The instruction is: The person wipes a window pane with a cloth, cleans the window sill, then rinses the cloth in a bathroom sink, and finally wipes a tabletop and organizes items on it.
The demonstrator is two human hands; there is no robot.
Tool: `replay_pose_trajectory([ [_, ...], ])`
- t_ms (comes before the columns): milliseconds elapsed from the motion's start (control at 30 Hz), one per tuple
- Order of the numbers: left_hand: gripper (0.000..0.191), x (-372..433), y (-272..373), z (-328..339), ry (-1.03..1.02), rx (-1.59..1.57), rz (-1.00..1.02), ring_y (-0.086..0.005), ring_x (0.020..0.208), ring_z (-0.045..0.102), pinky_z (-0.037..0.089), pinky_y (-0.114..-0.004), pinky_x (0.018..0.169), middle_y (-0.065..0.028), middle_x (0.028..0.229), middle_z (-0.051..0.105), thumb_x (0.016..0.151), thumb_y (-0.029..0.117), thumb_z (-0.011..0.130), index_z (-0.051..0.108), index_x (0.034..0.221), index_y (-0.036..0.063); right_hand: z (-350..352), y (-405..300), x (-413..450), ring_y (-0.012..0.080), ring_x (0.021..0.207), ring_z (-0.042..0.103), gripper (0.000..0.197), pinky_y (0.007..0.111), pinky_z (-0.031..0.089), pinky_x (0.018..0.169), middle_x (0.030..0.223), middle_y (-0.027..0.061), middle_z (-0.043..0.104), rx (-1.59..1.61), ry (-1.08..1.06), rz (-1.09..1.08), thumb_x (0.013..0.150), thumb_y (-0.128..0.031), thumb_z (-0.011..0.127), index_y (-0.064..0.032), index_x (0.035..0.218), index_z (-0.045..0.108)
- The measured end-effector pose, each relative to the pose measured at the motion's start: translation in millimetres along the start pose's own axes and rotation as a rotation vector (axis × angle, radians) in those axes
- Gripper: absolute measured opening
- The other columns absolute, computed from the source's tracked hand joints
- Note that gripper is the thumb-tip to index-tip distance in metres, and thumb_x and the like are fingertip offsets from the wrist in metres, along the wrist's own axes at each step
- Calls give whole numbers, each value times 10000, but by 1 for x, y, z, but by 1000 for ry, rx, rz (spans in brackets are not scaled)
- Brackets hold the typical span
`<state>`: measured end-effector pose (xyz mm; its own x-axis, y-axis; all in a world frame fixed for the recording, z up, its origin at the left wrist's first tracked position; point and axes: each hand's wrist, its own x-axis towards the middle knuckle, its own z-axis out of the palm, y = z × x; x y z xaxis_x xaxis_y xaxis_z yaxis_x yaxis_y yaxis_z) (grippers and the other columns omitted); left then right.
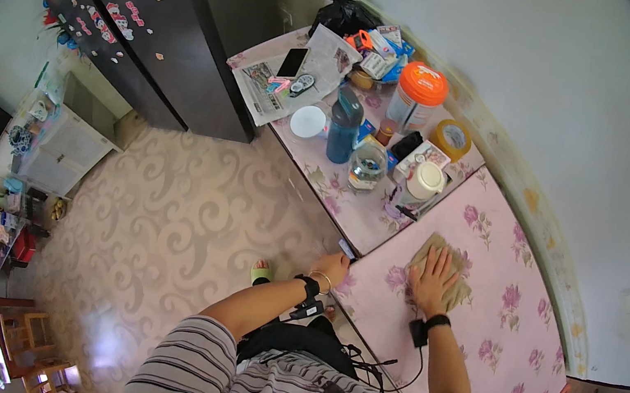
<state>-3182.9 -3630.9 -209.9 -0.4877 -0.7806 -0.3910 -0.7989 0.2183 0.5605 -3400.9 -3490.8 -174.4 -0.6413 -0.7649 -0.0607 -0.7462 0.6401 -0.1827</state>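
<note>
My right hand (pixel 433 280) lies flat, fingers somewhat spread, on a greenish-brown cloth (pixel 456 295) spread over the pink floral tabletop (pixel 499 346). At the table's near edge, by the seam between two table sections, is my left hand (pixel 331 269). Its fingers are bent, and whether they grip the edge cannot be told. A small pale object (pixel 346 248) sits at the edge just beyond that hand. Both wrists wear black straps with small devices, and a cable hangs from the right one.
Beyond the seam stand a blue bottle (pixel 343 129), a glass jar (pixel 367 168), a lidded jug (pixel 422 183), an orange-lidded tub (pixel 419 95) and a tape roll (pixel 451 139). Newspaper (pixel 258 90) holds a phone (pixel 293 63). A wall borders the table's far side; a dark refrigerator (pixel 156 26) stands upper left.
</note>
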Motion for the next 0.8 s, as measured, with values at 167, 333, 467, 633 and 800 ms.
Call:
replay_pose_trajectory([
  [167, 372, 58, -57, -38, -264, -206, 228, -306, 757, 614, 465, -401, 710, -128, 800, 650, 896, 352, 440, 634, 846, 38, 2, -37, -52, 339, 1381, 33, 705, 601, -31, 1040, 1500, 154, 77, -15, -109, 39, 864, -449, 435, -147, 1441, 165],
  [333, 285, 118, -143, -135, -156, -283, 235, -215, 747, 624, 478, -320, 679, -106, 814, 662, 841, 305, 566, 643, 932, 46, -35, -80, -55, 363, 1355, 149, 754, 636, 63, 1027, 1490, 148, 100, 130, -249, 198, 785, -478, 542, -149, 1403, 264],
  [467, 244, 150, -221, -215, 2, -398, 90, -140, 616, 585, 458, -270, 590, -67, 724, 643, 827, 264, 588, 651, 925, 49, -58, -132, -47, 374, 1342, 186, 706, 632, 120, 1025, 1465, 161, 199, -24, -427, 378, 759, -457, 599, -140, 1348, 372],
  [633, 227, 164, -295, -279, 91, -384, 4, -123, 550, 549, 435, -263, 517, -46, 651, 611, 825, 246, 590, 654, 907, 44, -102, -223, -26, 310, 1272, 358, 605, 546, 226, 1037, 1363, 143, 407, 77, -430, 290, 813, -385, 580, -119, 1327, 403],
  [800, 231, 170, -315, -294, 22, -454, -146, -159, 601, 605, 464, -272, 591, -62, 668, 629, 822, 250, 574, 654, 899, 48, -137, -294, 15, 371, 1013, 552, 504, 392, 457, 830, 1166, 199, 546, 394, -313, 82, 813, -231, 612, -36, 1250, 455],
])
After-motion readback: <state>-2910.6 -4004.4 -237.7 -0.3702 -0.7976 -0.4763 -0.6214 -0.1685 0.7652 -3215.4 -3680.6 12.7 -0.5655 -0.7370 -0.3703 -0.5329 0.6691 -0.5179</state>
